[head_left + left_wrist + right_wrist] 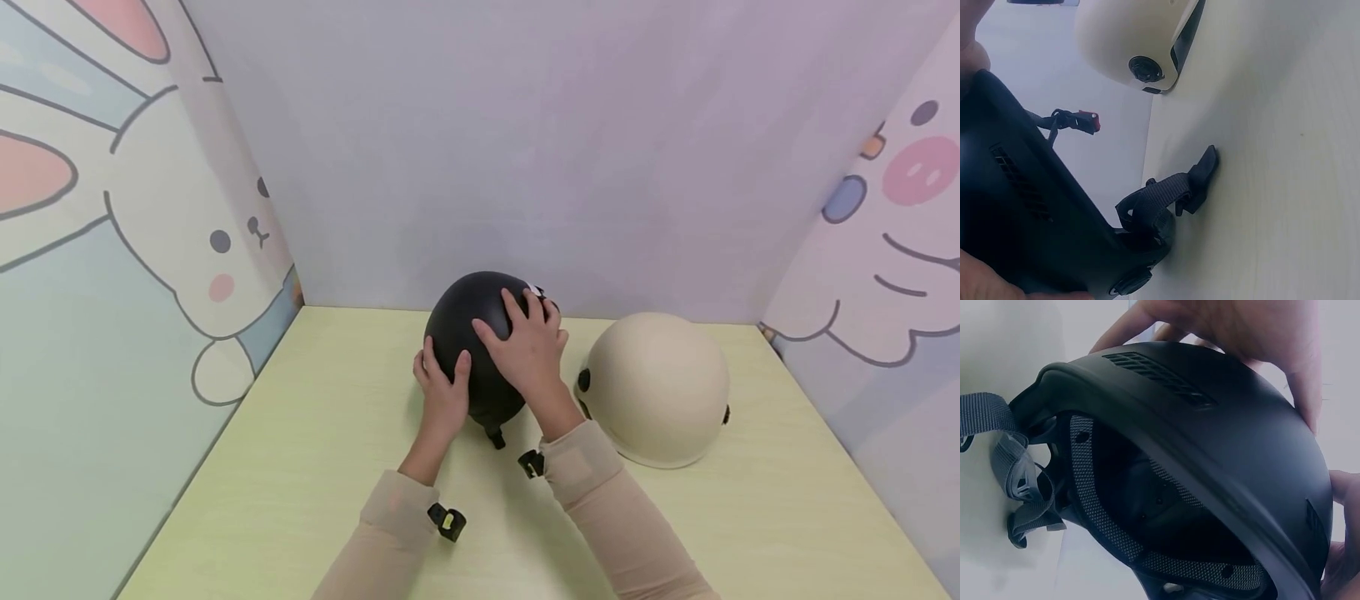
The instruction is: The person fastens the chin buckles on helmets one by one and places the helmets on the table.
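A matte black helmet (pixel 461 312) is held tilted between both hands near the back of the table. My left hand (pixel 444 404) grips its lower left side with spread fingers. On its upper right, my right hand (pixel 531 348) curls over the shell. The right wrist view looks into the black helmet (pixel 1260 437), showing a padded rim (pixel 1110 525) and a vent grille (pixel 1160 381). A strap (pixel 1163 194) with a black buckle (pixel 1200 181) hangs at its edge in the left wrist view. Another strap end there carries a red-tipped clip (pixel 1088 122).
A cream helmet (pixel 660 383) sits dome up on the pale yellow table (pixel 300 467), right of the black one. A plain back wall (pixel 480 150) and cartoon-printed side walls (pixel 180 233) enclose the table.
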The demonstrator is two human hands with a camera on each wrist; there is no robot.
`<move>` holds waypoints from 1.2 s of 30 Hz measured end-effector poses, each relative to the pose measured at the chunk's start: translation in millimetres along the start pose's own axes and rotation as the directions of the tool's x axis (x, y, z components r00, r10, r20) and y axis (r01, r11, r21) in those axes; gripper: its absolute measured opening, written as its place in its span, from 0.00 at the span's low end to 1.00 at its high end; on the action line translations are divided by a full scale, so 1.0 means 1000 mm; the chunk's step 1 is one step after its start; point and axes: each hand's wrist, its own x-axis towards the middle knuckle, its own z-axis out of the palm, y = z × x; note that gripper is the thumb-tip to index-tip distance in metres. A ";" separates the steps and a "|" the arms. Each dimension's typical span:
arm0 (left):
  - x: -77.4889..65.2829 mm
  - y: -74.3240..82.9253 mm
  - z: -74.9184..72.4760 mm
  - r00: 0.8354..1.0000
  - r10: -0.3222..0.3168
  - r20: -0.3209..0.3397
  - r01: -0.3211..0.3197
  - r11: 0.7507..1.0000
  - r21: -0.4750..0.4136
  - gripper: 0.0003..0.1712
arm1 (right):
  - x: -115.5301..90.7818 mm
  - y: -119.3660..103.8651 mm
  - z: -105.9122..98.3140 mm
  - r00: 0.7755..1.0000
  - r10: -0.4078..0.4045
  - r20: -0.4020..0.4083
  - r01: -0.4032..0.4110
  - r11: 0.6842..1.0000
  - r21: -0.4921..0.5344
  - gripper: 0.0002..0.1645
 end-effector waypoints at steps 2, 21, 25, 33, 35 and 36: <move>0.001 -0.001 0.000 1.000 -0.002 0.005 0.002 1.000 -0.003 0.50 | 0.001 0.002 0.000 1.000 -0.005 0.001 0.005 1.000 0.014 0.43; 0.005 -0.012 -0.003 0.997 -0.073 -0.023 0.069 0.988 -0.140 0.48 | 0.010 0.024 0.006 0.994 0.028 0.101 -0.066 0.916 0.395 0.47; 0.004 -0.014 -0.002 0.998 -0.061 -0.019 0.057 0.983 -0.172 0.48 | 0.009 0.023 0.012 0.989 0.054 0.136 -0.113 0.871 0.479 0.47; 0.005 -0.014 -0.005 1.000 -0.022 -0.010 0.021 0.991 -0.134 0.46 | 0.005 0.026 0.018 0.996 0.081 0.042 -0.090 0.837 0.540 0.45; 0.006 -0.013 -0.006 1.000 -0.014 -0.002 0.013 0.994 -0.110 0.46 | 0.004 0.026 0.018 0.996 0.086 0.038 -0.092 0.827 0.555 0.45; 0.006 -0.012 -0.008 1.000 -0.007 0.000 0.007 0.995 -0.098 0.46 | 0.004 0.027 0.019 0.995 0.088 0.036 -0.093 0.823 0.560 0.45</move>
